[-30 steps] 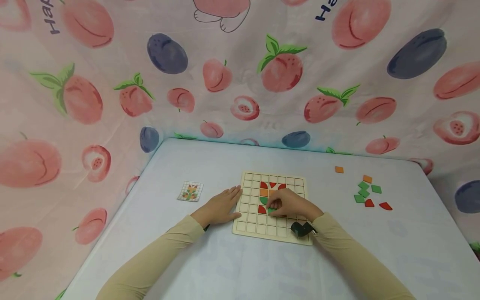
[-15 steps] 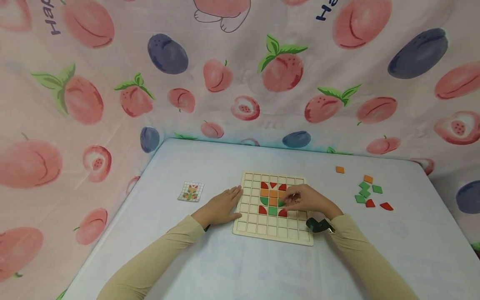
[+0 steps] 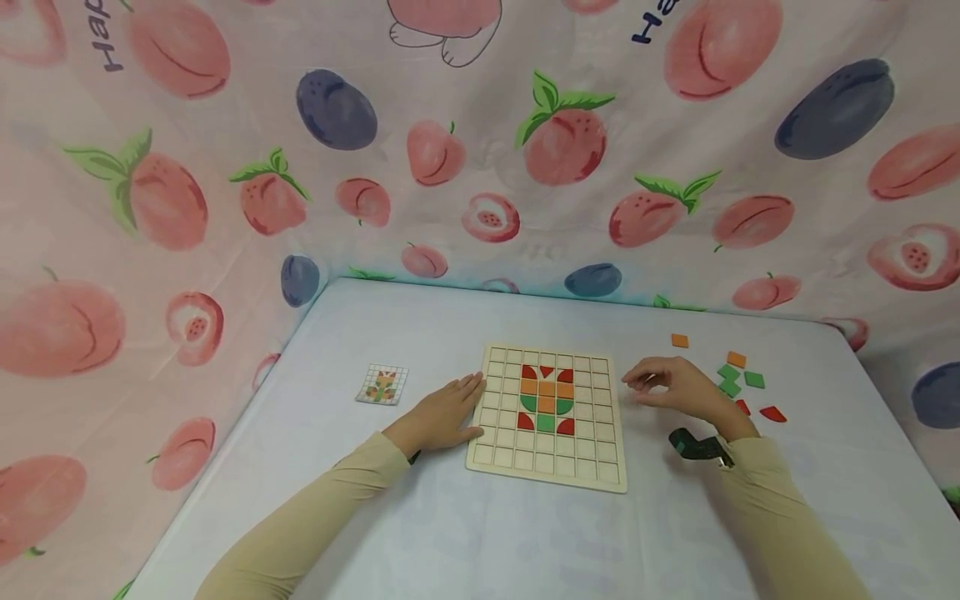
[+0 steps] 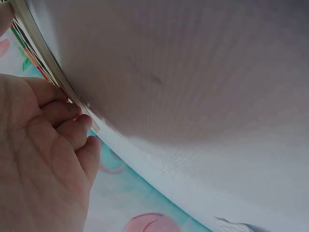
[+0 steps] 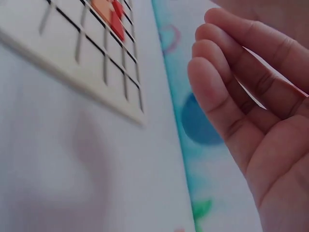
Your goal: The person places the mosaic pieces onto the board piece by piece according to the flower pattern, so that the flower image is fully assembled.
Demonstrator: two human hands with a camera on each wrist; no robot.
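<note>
A pale wooden grid board [image 3: 596, 460] lies on the table, with red, orange and green pieces fitted in its middle cells. At its left edge rests my left hand [image 3: 435, 415], fingers extended and touching the rim; the left wrist view shows those fingertips against the board's side [image 4: 50, 67]. My right hand [image 3: 678, 387] is just right of the board, raised above the table. Its fingers are loosely bent and hold nothing, as the right wrist view of the hand [image 5: 260, 130] also shows. The loose green squares [image 3: 753, 380] are close beyond it.
Left of the board lies a small card [image 3: 382, 384] printed with a coloured grid pattern. Loose orange squares [image 3: 679, 341] and red pieces [image 3: 773, 413] lie on the right of the table. A fruit-print cloth [image 3: 487, 167] stands behind.
My right hand has moved right, off the board towards the loose pieces. Uncovered now are a green square and, on the pattern's right side, green and red pieces. My left hand stays put.
</note>
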